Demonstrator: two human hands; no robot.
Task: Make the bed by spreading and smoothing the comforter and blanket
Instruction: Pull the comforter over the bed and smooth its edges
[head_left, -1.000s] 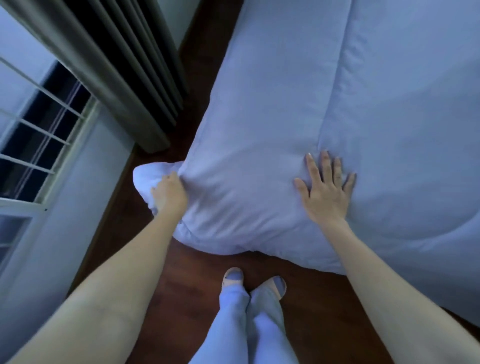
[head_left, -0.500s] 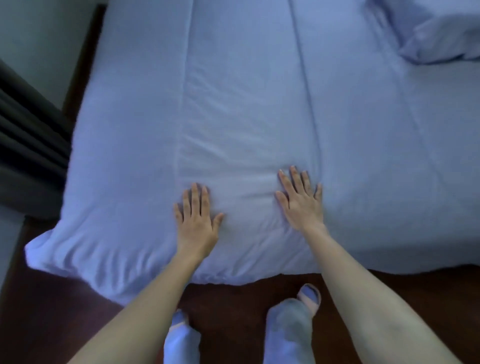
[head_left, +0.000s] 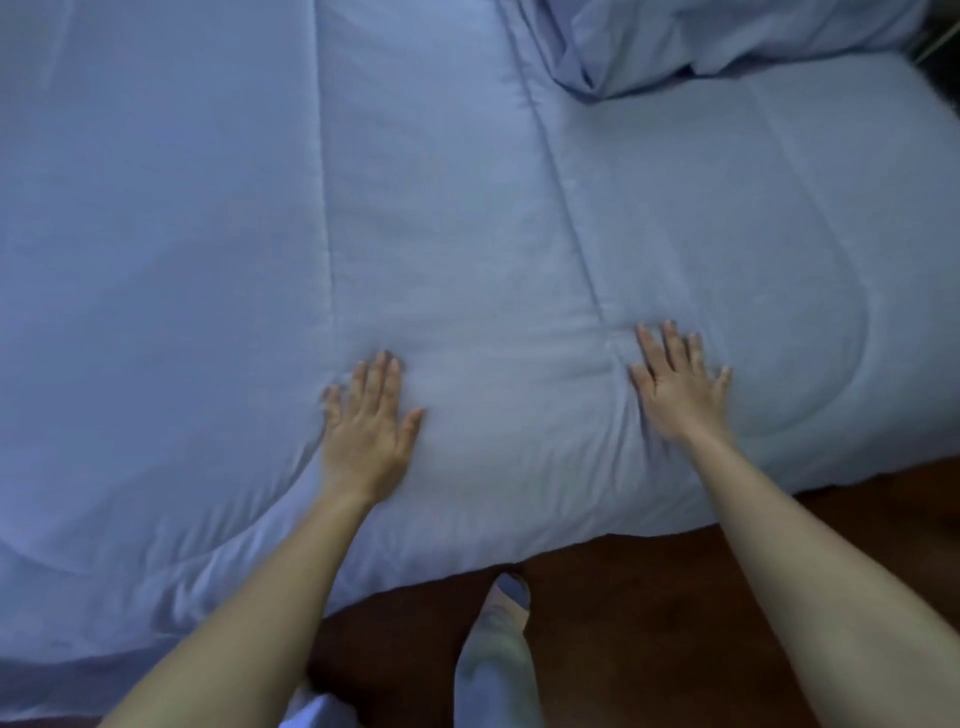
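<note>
A pale blue quilted comforter covers the bed and fills most of the view, its near edge hanging over the bed's side. My left hand lies flat on it with straight fingers, near the front edge. My right hand presses flat on it too, fingers spread, beside a stitched seam. A bunched, rumpled blanket of the same blue sits at the top right of the bed.
Dark wooden floor runs along the bed's near side. My leg and foot in light trousers stand close against the hanging edge of the comforter.
My left hand let go of the comforter's corner and went flat on top. Both hands have slid to the right along the bed edge, and the curtain and window have left the view.
</note>
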